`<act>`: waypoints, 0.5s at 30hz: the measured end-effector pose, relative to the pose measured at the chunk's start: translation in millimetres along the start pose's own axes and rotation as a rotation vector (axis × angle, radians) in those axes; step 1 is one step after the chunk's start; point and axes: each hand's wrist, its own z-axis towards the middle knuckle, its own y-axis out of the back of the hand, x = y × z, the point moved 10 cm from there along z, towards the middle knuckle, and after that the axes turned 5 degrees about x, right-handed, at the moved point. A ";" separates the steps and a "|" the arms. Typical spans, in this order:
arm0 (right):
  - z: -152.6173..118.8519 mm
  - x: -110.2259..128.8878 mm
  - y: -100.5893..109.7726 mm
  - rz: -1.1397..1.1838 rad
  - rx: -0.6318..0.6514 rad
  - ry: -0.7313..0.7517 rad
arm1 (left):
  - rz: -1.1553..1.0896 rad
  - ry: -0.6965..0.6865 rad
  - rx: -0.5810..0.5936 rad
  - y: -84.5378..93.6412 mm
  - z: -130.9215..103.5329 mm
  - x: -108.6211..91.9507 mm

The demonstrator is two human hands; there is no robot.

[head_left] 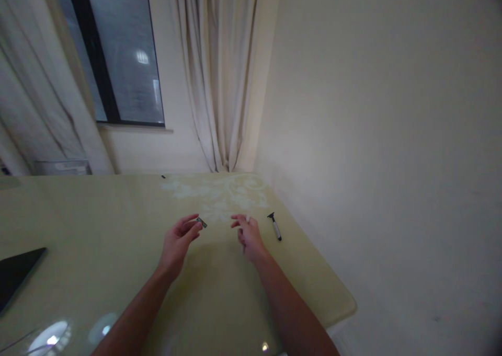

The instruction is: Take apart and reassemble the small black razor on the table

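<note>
In the head view, the left hand (176,243) pinches a small, flat dark strip (202,222), possibly a razor cartridge, above the glossy, floral-patterned table (314,272). The right hand (249,236) is loosely curled, its grip unclear. A slim grey-and-black razor (276,227) lies near the table's right edge.

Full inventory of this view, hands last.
Table: 1, yellowish, pale floral pattern, centre
T-shaped tool: 1, black-grey, right of hands
Small flat piece: 1, dark, left fingertips
Tiny object: 1, dark, table's far edge
Flat panel: 1, black, table's left
Container: 1, greyish, behind table, left
Curtains: 2, cream, flanking window
Window: 1, dark-framed, upper left
Walls: 2, off-white, back and right
Left hand: 1, bare, above table
Right hand: 1, bare, above table
</note>
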 end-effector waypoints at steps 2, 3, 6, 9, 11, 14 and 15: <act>3.0 -2.4 17.1 0.016 -0.100 -0.029 | -0.034 0.030 0.006 2.3 1.8 3.2; 3.6 -4.3 18.5 0.020 -0.099 -0.046 | -0.050 0.051 0.021 0.9 1.9 5.6; 1.1 -12.0 2.8 -0.002 0.027 -0.099 | -0.078 0.103 0.059 -6.9 -0.6 11.5; -7.5 -22.1 -19.1 -0.064 0.157 -0.172 | -0.034 0.111 0.108 -17.6 -5.0 11.2; -13.0 -25.4 -29.8 -0.089 0.212 -0.191 | 0.007 0.096 0.147 -25.1 -8.1 7.6; -17.9 -20.5 -39.4 -0.091 0.251 -0.141 | 0.046 0.072 0.172 -32.9 -12.2 0.9; -18.9 -17.2 -41.4 -0.086 0.258 -0.114 | 0.049 0.067 0.173 -34.5 -13.2 -0.9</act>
